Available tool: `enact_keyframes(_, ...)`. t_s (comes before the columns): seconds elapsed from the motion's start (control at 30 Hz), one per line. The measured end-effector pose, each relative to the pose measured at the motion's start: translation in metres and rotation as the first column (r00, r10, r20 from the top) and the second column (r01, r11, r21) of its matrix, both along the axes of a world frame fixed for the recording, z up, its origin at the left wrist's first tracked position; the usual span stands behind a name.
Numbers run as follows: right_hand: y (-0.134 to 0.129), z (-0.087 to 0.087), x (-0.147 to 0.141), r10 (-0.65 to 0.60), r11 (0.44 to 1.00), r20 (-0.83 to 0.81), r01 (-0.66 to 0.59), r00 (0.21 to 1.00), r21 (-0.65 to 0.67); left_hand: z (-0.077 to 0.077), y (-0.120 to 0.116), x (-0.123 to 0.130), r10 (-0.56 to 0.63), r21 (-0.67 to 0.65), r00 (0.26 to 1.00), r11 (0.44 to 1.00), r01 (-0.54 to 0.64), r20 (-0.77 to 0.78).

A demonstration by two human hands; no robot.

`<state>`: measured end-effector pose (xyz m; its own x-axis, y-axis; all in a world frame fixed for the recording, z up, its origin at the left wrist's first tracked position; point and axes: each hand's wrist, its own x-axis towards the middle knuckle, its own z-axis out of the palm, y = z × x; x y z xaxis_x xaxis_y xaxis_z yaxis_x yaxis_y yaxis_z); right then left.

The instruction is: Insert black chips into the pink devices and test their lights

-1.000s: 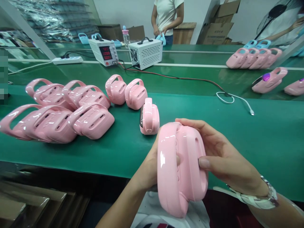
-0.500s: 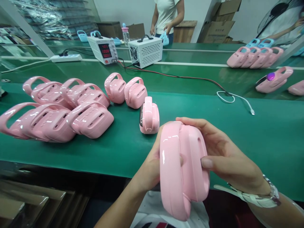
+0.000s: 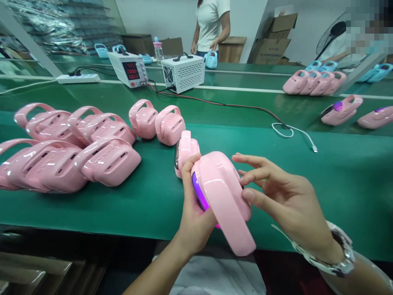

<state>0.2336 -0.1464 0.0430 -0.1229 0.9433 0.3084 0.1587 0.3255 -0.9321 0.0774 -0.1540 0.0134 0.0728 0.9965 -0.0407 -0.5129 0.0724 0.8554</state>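
My left hand (image 3: pixel 195 221) is wrapped around a pink portable speaker (image 3: pixel 222 184) with a broad loop handle, tilted above the table's front edge. Purple light glows from the speaker's front, on the side by my left palm. At the speaker's right side is my right hand (image 3: pixel 285 200), its fingers spread and the thumb and fingertips close to the back panel; whether they touch it I cannot tell. Just behind the held one, another pink speaker (image 3: pixel 188 147) stands on the green table, partly hidden by my left fingers.
Several pink speakers (image 3: pixel 107 162) stand in rows at left. A white cable (image 3: pixel 302 135) lies at right, near more pink speakers (image 3: pixel 342 110), some lit purple. Two power supply units (image 3: pixel 184 71) stand behind. Across the bench a person (image 3: pixel 211 28) stands by a blue speaker (image 3: pixel 211 60).
The held speaker has turned, bringing its purple-lit front into sight, and its handle now slants down to the right. My right hand has loosened from it and spread its fingers.
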Motion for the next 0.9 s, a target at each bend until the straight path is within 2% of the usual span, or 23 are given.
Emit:
enact_keyframes(0.07,-0.001,0.003,0.005,0.012,0.998,0.051,-0.008,0.999,-0.062,-0.002,0.000,0.002,0.075,0.132,0.996,0.989,-0.066,-0.058)
enact_keyframes(0.13,0.001,0.004,0.015,0.020,0.991,0.051,-0.013,0.999,-0.135,-0.005,0.000,0.005,0.133,0.195,0.981,0.975,-0.103,-0.144)
enact_keyframes(0.17,0.002,0.002,0.021,0.011,0.985,0.063,0.000,0.998,-0.171,-0.006,0.001,0.007,0.118,0.187,0.974,0.979,-0.082,-0.195)
enact_keyframes(0.27,0.007,-0.010,0.045,-0.030,0.960,0.157,0.072,0.987,-0.271,-0.011,0.006,0.015,-0.022,0.082,0.938,0.995,0.053,-0.345)
enact_keyframes(0.33,0.009,-0.021,0.059,-0.024,0.927,0.161,0.082,0.987,-0.366,-0.016,0.011,0.022,-0.094,0.026,0.909,0.993,0.115,-0.406)
enact_keyframes(0.4,0.011,-0.032,0.072,-0.030,0.876,0.077,0.063,0.997,-0.478,-0.021,0.016,0.028,-0.179,-0.043,0.913,0.984,0.176,-0.367)
enact_keyframes(0.47,0.016,-0.039,0.084,-0.089,0.836,0.025,0.089,0.996,-0.542,-0.023,0.020,0.029,-0.269,-0.108,0.936,0.962,0.251,-0.228)
enact_keyframes(0.5,0.019,-0.041,0.090,-0.132,0.829,0.059,0.143,0.990,-0.541,-0.024,0.021,0.029,-0.301,-0.124,0.941,0.951,0.284,-0.153)
enact_keyframes(0.57,0.025,-0.040,0.099,-0.198,0.837,0.229,0.286,0.953,-0.467,-0.022,0.023,0.028,-0.312,-0.142,0.948,0.942,0.302,-0.054)
enact_keyframes(0.63,0.024,-0.033,0.103,-0.249,0.871,0.378,0.377,0.892,-0.316,-0.016,0.024,0.030,-0.268,-0.185,0.963,0.948,0.259,-0.025)
enact_keyframes(0.67,0.022,-0.026,0.103,-0.254,0.897,0.396,0.368,0.883,-0.246,-0.012,0.024,0.033,-0.239,-0.214,0.971,0.950,0.229,-0.026)
enact_keyframes(0.73,0.014,-0.007,0.096,-0.201,0.951,0.348,0.268,0.916,-0.156,-0.002,0.025,0.040,-0.192,-0.265,0.981,0.948,0.179,-0.025)
enact_keyframes(0.8,0.014,0.014,0.088,-0.122,0.977,0.328,0.171,0.937,-0.125,0.005,0.025,0.043,-0.189,-0.268,0.982,0.945,0.187,0.019)
enact_keyframes(0.83,0.021,0.025,0.087,-0.106,0.978,0.339,0.159,0.935,-0.132,0.005,0.026,0.042,-0.214,-0.246,0.976,0.944,0.219,0.046)
enact_keyframes(0.9,0.054,0.046,0.095,-0.166,0.962,0.338,0.227,0.926,-0.151,-0.002,0.029,0.034,-0.313,-0.159,0.949,0.935,0.316,0.045)
